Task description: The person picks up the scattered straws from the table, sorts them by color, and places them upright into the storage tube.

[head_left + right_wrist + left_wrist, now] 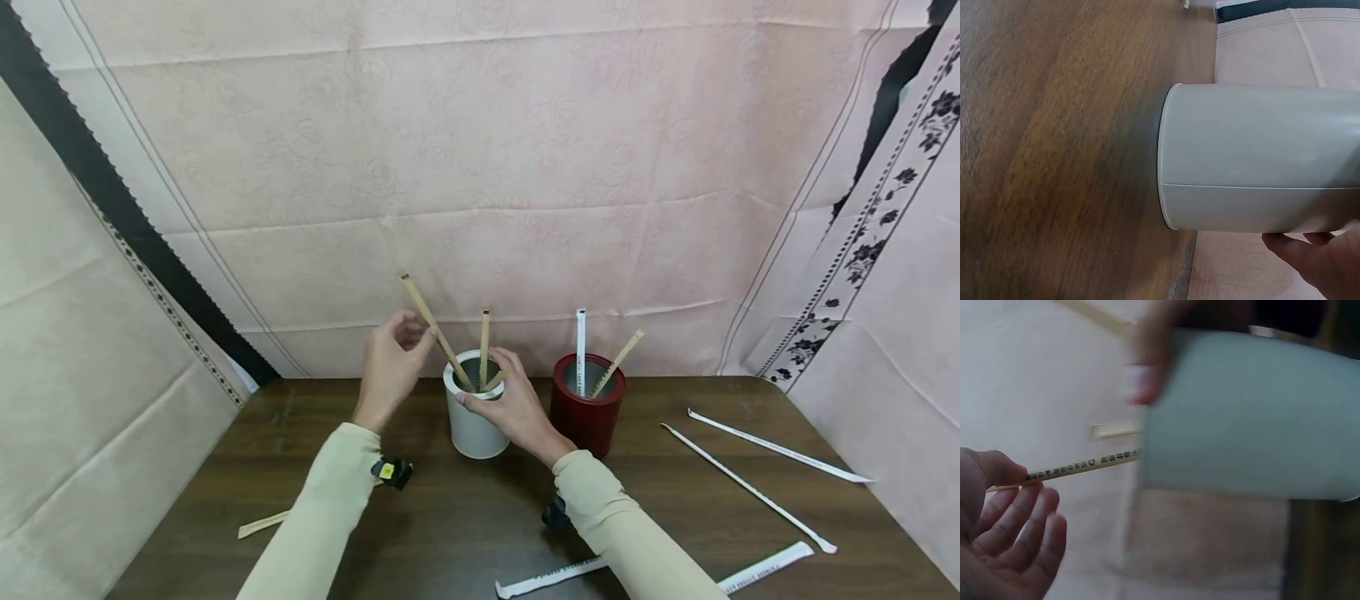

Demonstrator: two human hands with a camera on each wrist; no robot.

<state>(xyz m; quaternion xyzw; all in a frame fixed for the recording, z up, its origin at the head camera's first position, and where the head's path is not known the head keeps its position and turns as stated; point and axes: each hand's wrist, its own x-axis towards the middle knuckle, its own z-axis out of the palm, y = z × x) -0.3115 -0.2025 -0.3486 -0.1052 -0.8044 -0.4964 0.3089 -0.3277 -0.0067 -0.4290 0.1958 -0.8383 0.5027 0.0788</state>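
The left hand (394,360) pinches a tan stick (431,321) slanting into the white cup (477,432). The right hand (521,410) holds that cup at its rim. 2 more tan sticks (484,343) stand inside. Just beside, a red cup (587,418) holds 2 sticks (581,350). 4 white sticks (780,450) lie on the table (450,525).

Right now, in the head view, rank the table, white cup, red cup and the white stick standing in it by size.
1. Table
2. White cup and red cup: look too alike to rank
3. White stick
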